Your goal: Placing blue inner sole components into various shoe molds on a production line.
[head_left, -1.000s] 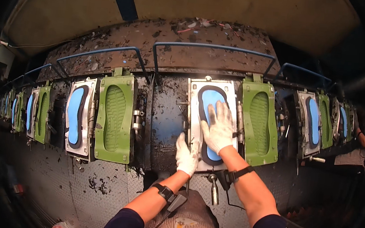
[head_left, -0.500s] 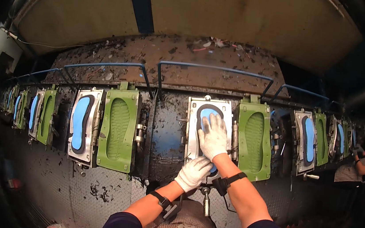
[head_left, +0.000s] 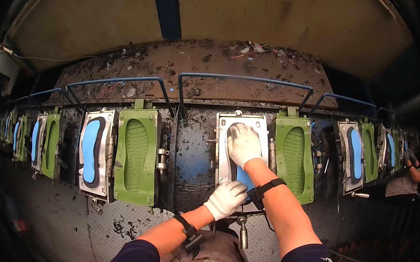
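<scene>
A blue shoe sole with a dark rim (head_left: 242, 176) lies on an open silver metal mould plate (head_left: 222, 169) in front of me. My right hand (head_left: 245, 146), in a white glove, covers its toe half, with the fingers bent over the dark toe edge. Lower down, my left hand (head_left: 226, 200), also gloved, is at the heel end, its fingers curled together against the sole. Both hands hide much of the sole and exactly how the fingers grip it. Hinged to the right of the plate is a green mould half (head_left: 293, 157) with a sole-shaped hollow.
Another blue sole (head_left: 89, 149) on its plate and an opened green mould (head_left: 137, 154) stand to the left. Similar moulds line both sides. Blue rails (head_left: 246, 78) run behind, before a scrap-strewn brown surface (head_left: 197, 60). A handle (head_left: 243, 231) projects towards me. A person's arm (head_left: 415, 174) shows far right.
My right hand has gone from lying flat with spread fingers to bent fingers, slightly nearer the toe end. My left hand stays by the heel. The view has shifted slightly.
</scene>
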Action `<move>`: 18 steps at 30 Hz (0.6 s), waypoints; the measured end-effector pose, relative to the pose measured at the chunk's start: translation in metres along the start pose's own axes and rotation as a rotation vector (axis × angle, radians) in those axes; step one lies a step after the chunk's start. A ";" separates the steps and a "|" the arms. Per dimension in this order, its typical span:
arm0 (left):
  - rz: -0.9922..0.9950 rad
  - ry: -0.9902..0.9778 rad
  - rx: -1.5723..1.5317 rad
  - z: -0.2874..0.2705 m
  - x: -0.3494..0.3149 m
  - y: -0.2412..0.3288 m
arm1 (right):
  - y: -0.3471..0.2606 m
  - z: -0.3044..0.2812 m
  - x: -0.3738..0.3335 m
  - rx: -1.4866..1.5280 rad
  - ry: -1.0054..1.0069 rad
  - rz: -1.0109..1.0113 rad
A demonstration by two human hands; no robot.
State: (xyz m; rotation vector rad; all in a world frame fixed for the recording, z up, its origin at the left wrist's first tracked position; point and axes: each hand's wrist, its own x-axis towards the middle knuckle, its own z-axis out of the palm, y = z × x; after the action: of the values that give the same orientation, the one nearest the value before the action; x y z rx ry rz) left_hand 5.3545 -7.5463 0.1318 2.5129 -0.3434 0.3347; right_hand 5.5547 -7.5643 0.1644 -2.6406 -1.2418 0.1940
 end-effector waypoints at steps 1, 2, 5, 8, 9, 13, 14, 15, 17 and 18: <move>0.051 -0.152 0.001 -0.008 0.015 -0.003 | 0.008 0.002 -0.006 0.002 -0.011 0.025; 0.194 -0.177 0.020 -0.012 0.036 -0.005 | 0.023 0.007 -0.014 0.108 0.047 0.069; 0.452 -0.459 0.075 -0.014 0.068 -0.033 | 0.025 -0.020 -0.058 0.655 0.109 0.275; 0.252 -0.736 -0.125 -0.028 0.072 -0.049 | 0.012 -0.033 -0.186 0.762 0.208 0.513; 0.227 -0.717 -0.217 -0.030 0.077 -0.044 | 0.001 -0.029 -0.237 0.842 0.117 0.700; 0.313 -0.721 -0.180 -0.019 0.083 -0.035 | -0.053 0.010 -0.310 1.968 -0.526 1.299; 0.367 -0.713 -0.083 -0.016 0.083 -0.034 | -0.029 0.010 -0.306 1.467 -0.873 1.094; 0.408 -0.705 0.023 -0.017 0.081 -0.036 | -0.003 -0.012 -0.268 0.945 -1.138 0.833; 0.378 -0.712 0.043 -0.023 0.084 -0.039 | 0.029 -0.005 -0.240 0.312 -1.085 0.161; 0.393 -0.699 0.026 -0.022 0.084 -0.040 | 0.027 -0.006 -0.237 0.196 -1.112 0.118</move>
State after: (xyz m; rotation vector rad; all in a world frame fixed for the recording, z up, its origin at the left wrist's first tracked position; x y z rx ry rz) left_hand 5.4421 -7.5158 0.1546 2.5013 -1.1119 -0.4175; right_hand 5.4254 -7.7644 0.1697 -2.3896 -1.1590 1.8634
